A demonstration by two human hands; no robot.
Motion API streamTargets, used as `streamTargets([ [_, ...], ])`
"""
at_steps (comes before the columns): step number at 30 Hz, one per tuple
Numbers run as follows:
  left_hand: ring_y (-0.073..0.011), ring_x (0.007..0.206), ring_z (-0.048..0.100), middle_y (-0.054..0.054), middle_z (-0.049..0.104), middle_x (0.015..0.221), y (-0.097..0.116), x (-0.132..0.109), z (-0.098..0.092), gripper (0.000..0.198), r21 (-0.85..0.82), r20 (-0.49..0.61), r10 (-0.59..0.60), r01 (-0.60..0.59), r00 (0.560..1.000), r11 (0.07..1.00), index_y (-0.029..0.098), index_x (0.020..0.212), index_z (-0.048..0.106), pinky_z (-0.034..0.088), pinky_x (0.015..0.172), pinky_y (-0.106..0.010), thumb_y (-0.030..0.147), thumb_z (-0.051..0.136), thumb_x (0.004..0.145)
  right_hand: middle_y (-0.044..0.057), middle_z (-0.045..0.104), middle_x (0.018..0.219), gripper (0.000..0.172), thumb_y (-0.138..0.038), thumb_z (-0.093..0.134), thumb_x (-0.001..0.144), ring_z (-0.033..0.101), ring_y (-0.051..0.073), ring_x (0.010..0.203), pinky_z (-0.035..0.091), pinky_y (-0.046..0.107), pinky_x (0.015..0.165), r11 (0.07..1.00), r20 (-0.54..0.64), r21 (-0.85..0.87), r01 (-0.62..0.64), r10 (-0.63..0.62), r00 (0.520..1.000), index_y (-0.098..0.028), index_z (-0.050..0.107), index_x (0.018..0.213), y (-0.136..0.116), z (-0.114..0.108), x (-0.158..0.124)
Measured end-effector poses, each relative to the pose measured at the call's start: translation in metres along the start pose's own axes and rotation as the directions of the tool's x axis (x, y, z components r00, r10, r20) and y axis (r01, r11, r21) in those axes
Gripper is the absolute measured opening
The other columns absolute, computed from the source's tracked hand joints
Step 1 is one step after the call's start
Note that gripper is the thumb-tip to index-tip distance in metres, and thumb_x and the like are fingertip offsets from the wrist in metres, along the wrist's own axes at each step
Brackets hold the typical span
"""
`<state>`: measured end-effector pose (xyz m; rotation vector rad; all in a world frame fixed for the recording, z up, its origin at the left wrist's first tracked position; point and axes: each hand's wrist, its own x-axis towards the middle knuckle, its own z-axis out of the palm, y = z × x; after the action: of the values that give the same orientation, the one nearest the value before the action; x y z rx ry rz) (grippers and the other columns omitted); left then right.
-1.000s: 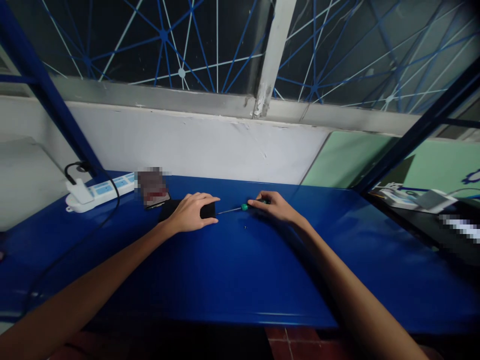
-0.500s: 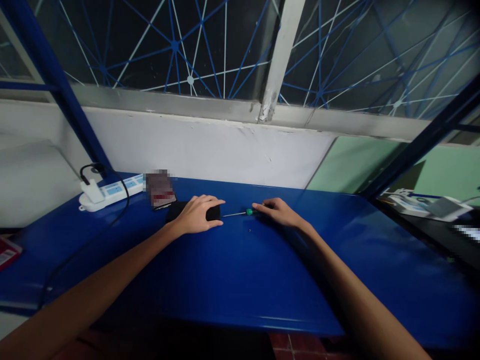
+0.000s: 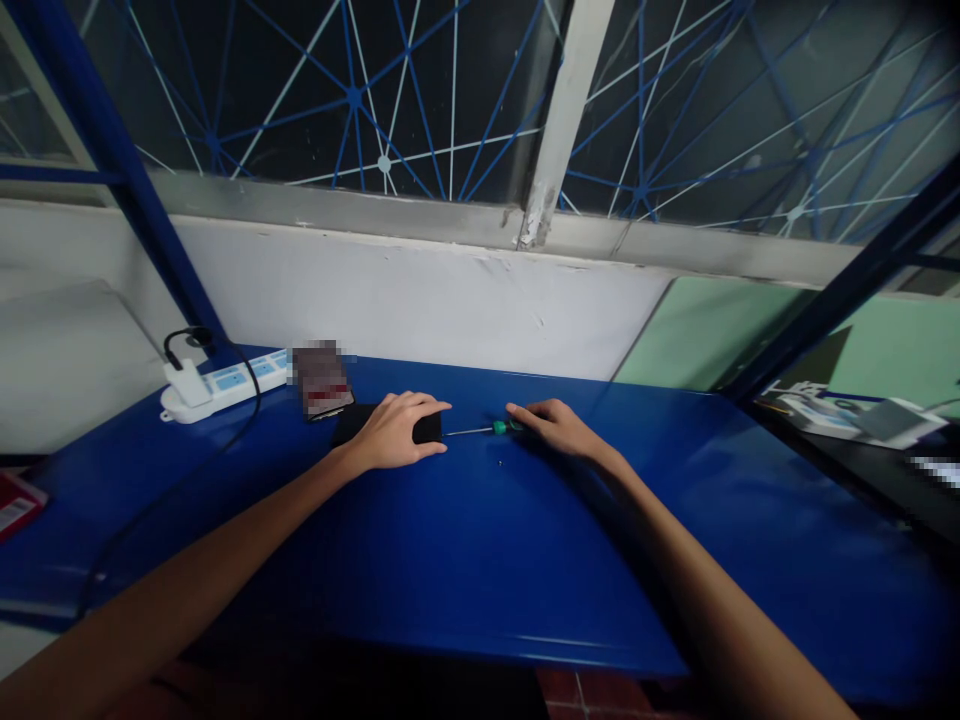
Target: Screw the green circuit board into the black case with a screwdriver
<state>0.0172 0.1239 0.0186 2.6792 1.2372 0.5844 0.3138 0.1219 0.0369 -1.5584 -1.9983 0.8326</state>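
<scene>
My left hand point(image 3: 395, 430) grips a flat black rectangular device point(image 3: 429, 427) lying on the blue table, with the thumb on its near edge and the fingers along its far side. My palm hides the device's middle, and its kind is unclear. In my right hand point(image 3: 559, 425) is a screwdriver point(image 3: 499, 427) with a green and dark handle and a thin metal shaft. Held nearly level, its tip meets or almost meets the device's right end. A tiny bit, perhaps a screw point(image 3: 500, 463), rests on the table just nearer than the shaft.
A white power strip point(image 3: 232, 380) with a plugged-in black cable point(image 3: 251, 400) is at the back left. Beside it stands a pixelated dark item point(image 3: 322, 385). A red box point(image 3: 19, 505) sits at the left edge. White objects point(image 3: 862, 415) lie far right. A wall and window close off the back.
Both hands stay nearly in place. My right-hand fingers have shifted slightly on the screwdriver handle, and the view has moved a touch.
</scene>
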Motion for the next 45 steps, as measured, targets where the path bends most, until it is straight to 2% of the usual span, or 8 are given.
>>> streamTargets([
  [7,-0.0342,0.122,0.055,-0.011,0.060,0.137,-0.0005,-0.0003,0.0008,0.058,-0.009,-0.009,0.000,0.000,1.000,1.000,0.028,0.137,0.057,0.041,0.099,-0.053,0.053,0.065,0.085,-0.008,0.044,0.057,0.047,-0.058,0.075,0.072,0.034,0.009,0.051,0.024,0.024,0.049,0.973,0.077,0.229,-0.040,0.023,0.997,-0.021,0.053,0.091,-0.0093,-0.0050,-0.0058],
  [13,-0.0324,0.124,0.054,-0.010,0.059,0.138,-0.0005,0.0003,0.0005,0.058,0.033,0.014,-0.012,0.012,1.000,0.999,0.027,0.138,0.055,0.040,0.101,-0.050,0.051,0.066,0.086,-0.004,0.037,0.054,0.060,-0.072,0.050,0.085,0.031,0.009,0.053,0.022,0.027,0.051,0.999,-0.040,-0.034,0.023,-0.024,0.999,-0.019,0.044,0.057,-0.0022,0.0012,0.0000],
  [18,-0.0323,0.124,0.054,-0.010,0.058,0.139,0.0005,0.0001,-0.0004,0.058,0.039,0.024,-0.018,0.017,1.000,0.999,0.027,0.138,0.055,0.039,0.101,-0.050,0.051,0.066,0.086,-0.002,0.056,0.066,0.047,-0.063,0.069,0.076,0.042,0.010,0.055,0.029,0.025,0.051,0.981,0.055,0.191,0.031,-0.043,0.998,-0.020,0.054,0.085,-0.0042,0.0013,-0.0030],
  [21,-0.0324,0.124,0.054,-0.010,0.058,0.139,0.0001,-0.0002,0.0001,0.058,0.033,0.026,-0.014,0.013,1.000,0.999,0.027,0.138,0.055,0.039,0.100,-0.050,0.051,0.065,0.086,-0.006,0.053,0.060,0.050,-0.056,0.079,0.068,0.038,0.009,0.050,0.026,0.024,0.048,0.954,0.113,0.299,-0.020,-0.015,0.993,-0.021,0.051,0.092,-0.0065,-0.0023,-0.0050],
  [29,-0.0331,0.123,0.054,-0.010,0.059,0.138,-0.0003,-0.0002,0.0004,0.057,0.044,0.016,-0.011,0.010,1.000,0.999,0.028,0.138,0.055,0.040,0.100,-0.051,0.051,0.065,0.086,-0.001,0.046,0.053,0.058,-0.070,0.056,0.082,0.037,0.010,0.051,0.026,0.028,0.051,1.000,-0.058,-0.016,0.012,-0.013,0.998,-0.017,0.059,0.059,-0.0048,0.0017,-0.0012],
  [36,-0.0323,0.123,0.055,-0.010,0.059,0.138,0.0005,-0.0001,-0.0001,0.057,0.034,0.018,-0.006,0.005,1.000,0.999,0.026,0.137,0.056,0.040,0.100,-0.050,0.049,0.066,0.086,-0.007,0.048,0.058,0.049,-0.056,0.078,0.069,0.035,0.008,0.049,0.024,0.024,0.047,0.953,0.082,0.303,-0.010,-0.016,0.997,-0.021,0.052,0.093,-0.0040,-0.0024,-0.0042],
  [42,-0.0329,0.124,0.054,-0.011,0.058,0.138,0.0001,0.0000,0.0001,0.057,0.048,0.021,-0.002,0.001,1.000,0.999,0.027,0.137,0.056,0.040,0.100,-0.051,0.050,0.066,0.086,-0.005,0.039,0.056,0.054,-0.068,0.055,0.084,0.033,0.009,0.053,0.023,0.027,0.051,0.994,-0.037,0.060,0.088,-0.086,0.996,-0.019,0.049,0.063,-0.0035,-0.0010,-0.0022],
  [45,-0.0331,0.124,0.054,-0.011,0.058,0.138,0.0002,0.0003,0.0000,0.057,0.064,0.026,-0.007,0.006,1.000,0.998,0.027,0.137,0.056,0.041,0.100,-0.051,0.050,0.066,0.086,-0.004,0.043,0.059,0.052,-0.067,0.053,0.087,0.035,0.009,0.056,0.025,0.026,0.052,0.993,-0.029,0.073,0.094,-0.092,0.995,-0.019,0.050,0.067,-0.0064,-0.0006,-0.0036],
])
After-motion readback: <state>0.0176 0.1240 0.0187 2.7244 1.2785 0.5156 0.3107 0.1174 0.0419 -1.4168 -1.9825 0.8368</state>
